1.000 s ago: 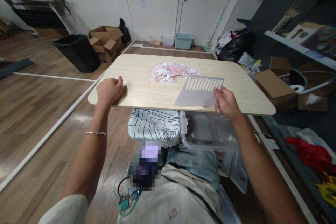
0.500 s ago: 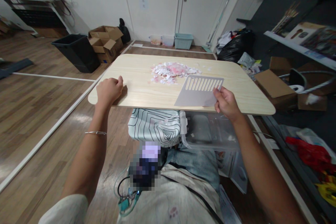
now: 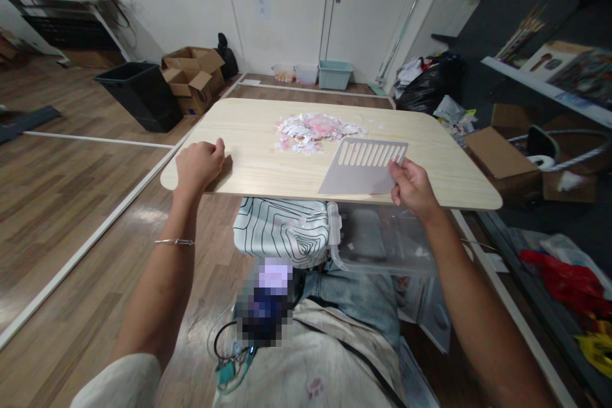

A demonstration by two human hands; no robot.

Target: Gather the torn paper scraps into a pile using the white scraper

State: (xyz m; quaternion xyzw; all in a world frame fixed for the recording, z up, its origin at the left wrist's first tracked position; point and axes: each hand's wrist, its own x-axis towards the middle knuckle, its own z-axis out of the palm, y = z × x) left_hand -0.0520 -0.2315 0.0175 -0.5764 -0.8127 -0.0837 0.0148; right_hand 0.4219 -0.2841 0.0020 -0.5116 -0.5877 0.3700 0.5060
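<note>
My right hand (image 3: 414, 186) grips the right edge of a flat grey slotted plastic panel (image 3: 354, 175), thumb on its upper face. The panel is held over the near right part of a pale wood tabletop (image 3: 258, 172); whether it touches the wood I cannot tell. A heap of white and pink paper scraps (image 3: 313, 127) lies beyond the panel, near the middle of the top. At the near left, my left hand (image 3: 198, 166) rests on the tabletop as a closed fist, thumb upward. Its palm is hidden, and nothing shows sticking out of it.
Beneath the near edge are a patterned cushioned seat (image 3: 282, 229) and a clear plastic bin (image 3: 382, 239). A black waste bin (image 3: 143, 99) and cardboard boxes (image 3: 194, 80) stand beyond the table at left. An open carton (image 3: 502, 153) and a shelf (image 3: 549, 86) flank the right side.
</note>
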